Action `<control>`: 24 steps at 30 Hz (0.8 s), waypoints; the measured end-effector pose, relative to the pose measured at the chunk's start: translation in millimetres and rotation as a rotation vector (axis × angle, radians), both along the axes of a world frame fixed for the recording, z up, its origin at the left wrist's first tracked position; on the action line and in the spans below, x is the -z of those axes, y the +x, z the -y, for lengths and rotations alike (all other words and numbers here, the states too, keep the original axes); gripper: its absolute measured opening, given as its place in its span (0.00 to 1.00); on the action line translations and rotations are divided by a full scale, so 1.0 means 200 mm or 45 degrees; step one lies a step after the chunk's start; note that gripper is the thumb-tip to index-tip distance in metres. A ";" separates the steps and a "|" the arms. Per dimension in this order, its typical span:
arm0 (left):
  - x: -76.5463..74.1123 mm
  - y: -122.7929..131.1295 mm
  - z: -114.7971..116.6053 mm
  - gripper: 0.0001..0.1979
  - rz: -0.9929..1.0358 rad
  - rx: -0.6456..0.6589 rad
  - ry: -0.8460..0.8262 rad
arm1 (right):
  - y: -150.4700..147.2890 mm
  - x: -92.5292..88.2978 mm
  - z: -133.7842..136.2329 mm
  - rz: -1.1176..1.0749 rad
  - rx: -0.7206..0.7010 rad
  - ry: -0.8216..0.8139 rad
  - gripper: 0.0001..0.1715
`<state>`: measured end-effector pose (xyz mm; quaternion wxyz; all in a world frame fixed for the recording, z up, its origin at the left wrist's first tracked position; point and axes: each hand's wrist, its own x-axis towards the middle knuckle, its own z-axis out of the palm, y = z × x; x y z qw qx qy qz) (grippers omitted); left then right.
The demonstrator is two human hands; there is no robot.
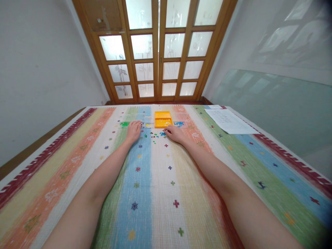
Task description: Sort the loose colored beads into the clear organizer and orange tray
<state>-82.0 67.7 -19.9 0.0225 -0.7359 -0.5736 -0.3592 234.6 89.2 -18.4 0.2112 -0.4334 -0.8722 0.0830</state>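
My left hand (134, 131) rests over a row of clear trays, its fingers bent together at the tips; anything between them is too small to make out. Green pieces (125, 124) fill the tray on its left, and yellow pieces (148, 125) lie to its right. My right hand (173, 133) is closed in a pinch beside loose blue pieces (163, 134) on the cloth; what its fingertips hold, if anything, is hidden. Between the hands stands an orange open box (163, 123) with small white pieces inside. Blue pieces (178, 123) sit in a clear tray beyond my right hand.
Loose green pieces (155, 142) and other tiny coloured bits are scattered in front of the box. A striped tablecloth (137, 221) covers the table. Printed paper sheets (229, 121) lie at the far right. Behind the table are glazed wooden doors (157, 62).
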 end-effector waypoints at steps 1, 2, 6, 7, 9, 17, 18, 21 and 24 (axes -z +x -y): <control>0.00 0.00 0.00 0.22 -0.003 0.003 0.001 | 0.00 0.00 0.00 0.001 -0.002 -0.002 0.15; 0.01 0.00 0.00 0.22 -0.004 0.009 0.003 | 0.00 0.00 0.00 0.001 -0.005 -0.002 0.15; 0.03 -0.01 -0.01 0.22 0.013 0.019 0.017 | 0.00 0.00 0.00 -0.006 -0.018 0.013 0.15; 0.03 -0.01 -0.01 0.22 0.019 0.016 0.020 | 0.00 0.00 0.00 -0.009 -0.021 0.014 0.15; 0.04 -0.01 -0.02 0.22 0.027 0.008 0.019 | 0.00 0.00 0.00 -0.011 -0.020 0.010 0.15; 0.00 0.02 0.03 0.19 -0.025 0.050 -0.005 | 0.00 0.00 0.00 -0.011 -0.014 0.010 0.15; -0.01 0.03 0.04 0.19 -0.046 0.075 -0.015 | 0.00 0.00 0.00 -0.009 -0.011 0.008 0.15; -0.03 0.08 0.07 0.16 -0.129 0.173 -0.046 | 0.00 0.00 0.00 -0.004 -0.004 -0.001 0.14; -0.03 0.13 0.09 0.16 -0.220 0.287 -0.065 | 0.00 -0.01 0.00 -0.004 -0.005 -0.001 0.14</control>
